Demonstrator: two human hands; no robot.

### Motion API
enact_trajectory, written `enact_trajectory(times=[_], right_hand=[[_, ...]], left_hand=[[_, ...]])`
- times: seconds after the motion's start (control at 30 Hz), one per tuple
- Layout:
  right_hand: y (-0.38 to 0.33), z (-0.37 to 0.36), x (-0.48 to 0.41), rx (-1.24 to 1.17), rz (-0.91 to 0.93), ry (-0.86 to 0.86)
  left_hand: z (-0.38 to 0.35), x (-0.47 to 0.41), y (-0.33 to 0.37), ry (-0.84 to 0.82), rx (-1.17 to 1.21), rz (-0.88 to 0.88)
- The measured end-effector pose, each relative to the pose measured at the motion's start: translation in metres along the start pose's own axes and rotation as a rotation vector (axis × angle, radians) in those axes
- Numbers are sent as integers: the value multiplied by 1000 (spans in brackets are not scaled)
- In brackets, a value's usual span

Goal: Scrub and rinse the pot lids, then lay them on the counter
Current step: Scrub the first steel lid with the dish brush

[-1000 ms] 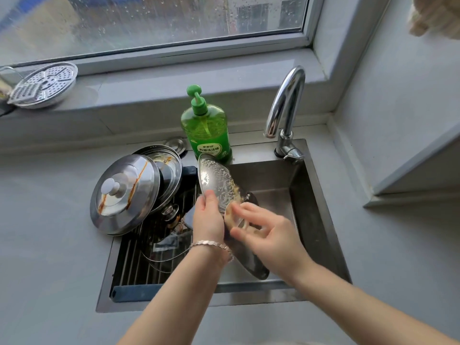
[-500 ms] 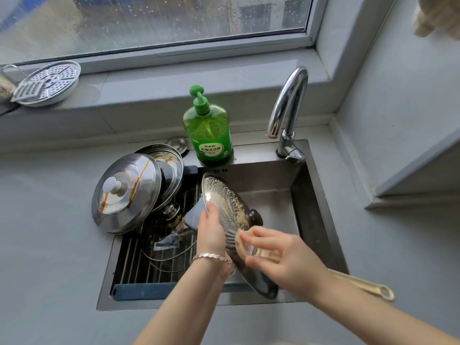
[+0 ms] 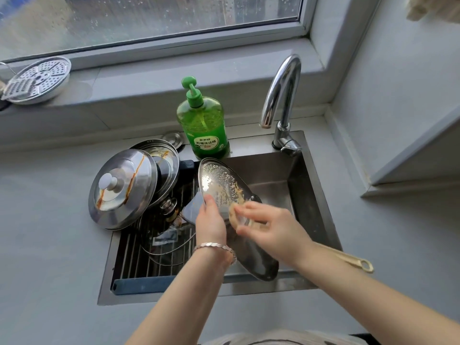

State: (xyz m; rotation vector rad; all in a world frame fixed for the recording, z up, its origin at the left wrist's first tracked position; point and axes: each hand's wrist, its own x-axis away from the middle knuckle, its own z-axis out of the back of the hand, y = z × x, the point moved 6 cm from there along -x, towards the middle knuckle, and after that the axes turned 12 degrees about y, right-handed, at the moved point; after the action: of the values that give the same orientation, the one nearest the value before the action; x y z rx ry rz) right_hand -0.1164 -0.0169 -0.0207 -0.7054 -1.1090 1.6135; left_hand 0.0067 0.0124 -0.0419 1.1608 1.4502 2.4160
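Scrubbing the soapy lid (image 3: 219, 180) over the sink (image 3: 307, 195), tilted on edge with its lower rim near the front wall. Grips the lid's left rim with the left hand (image 3: 210, 222), thumb over the edge. Closes the right hand (image 3: 273, 232) round the brush (image 3: 348, 258), with motion-blurred fingers and the looped handle end poking past the wrist above the counter (image 3: 49, 245).

Against 0.5 s ago, shows the lid's top swung back up toward the soap bottle (image 3: 202, 120) and the brush head drawn from the lower half to the middle: 1 stroke down and back.

Leaves suds on the upper half only. Points to scrubbing likely unfinished, with no water running from the faucet (image 3: 281, 95) and at least 2 stained lids (image 3: 122, 190) waiting at the sink's left edge.
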Motion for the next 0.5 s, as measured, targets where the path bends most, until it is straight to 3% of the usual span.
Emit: enact_trajectory(times=[0.13,0.27,0.37,0.5], right_hand=[[-10,-4,-9,2,33,63],[-9,-7,34,86,112,-40],[12,1,18,49,6,11],[31,18,-12,-37,-206,187]], left_hand=[[-1,-5,-4,-1,14,68],[9,-13,3,82,133,73],[10,-1,7,70,137,-6],[7,8,10,42,218,52]])
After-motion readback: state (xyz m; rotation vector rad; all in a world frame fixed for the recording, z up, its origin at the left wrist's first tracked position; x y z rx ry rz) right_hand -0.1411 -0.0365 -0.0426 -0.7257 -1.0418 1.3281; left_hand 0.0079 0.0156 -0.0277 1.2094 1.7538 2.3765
